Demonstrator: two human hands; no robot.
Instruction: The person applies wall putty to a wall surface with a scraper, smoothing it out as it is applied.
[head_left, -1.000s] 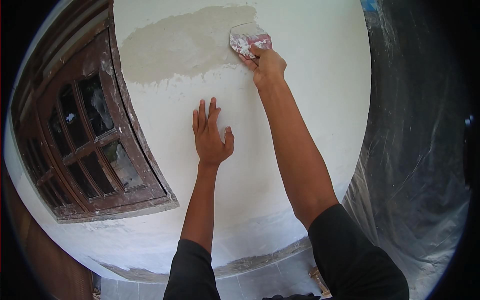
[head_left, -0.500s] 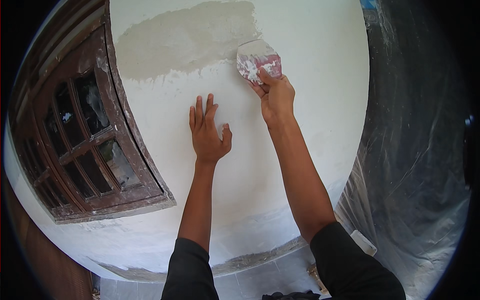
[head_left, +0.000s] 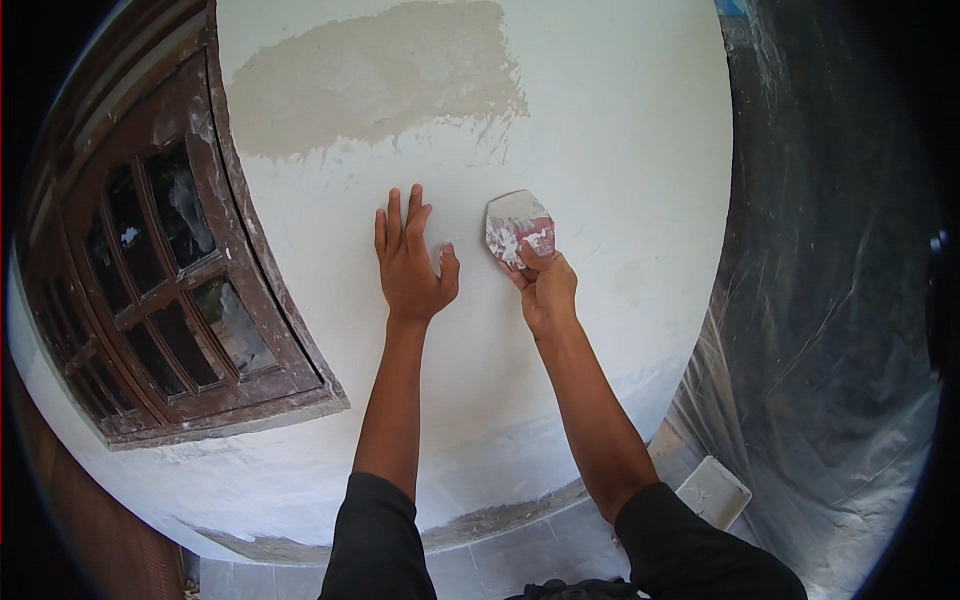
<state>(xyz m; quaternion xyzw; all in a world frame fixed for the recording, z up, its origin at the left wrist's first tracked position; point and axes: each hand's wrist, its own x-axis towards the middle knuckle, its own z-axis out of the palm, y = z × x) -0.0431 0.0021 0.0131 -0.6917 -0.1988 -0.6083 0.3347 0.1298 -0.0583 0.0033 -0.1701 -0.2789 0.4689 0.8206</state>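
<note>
While right hand [head_left: 550, 293] holds scraper [head_left: 519, 222], window [head_left: 175, 282] left; tray [head_left: 712, 494], plastic sheeting [head_left: 830, 300] right

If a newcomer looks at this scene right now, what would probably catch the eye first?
Probably the large beige, rough-edged patch on the white wall, at the top, left of centre. Next comes the flat reddish scraper smeared with white, held near the centre in the right hand, to the right of the spread left hand. The dark brown wooden window also stands out at the left.
</note>
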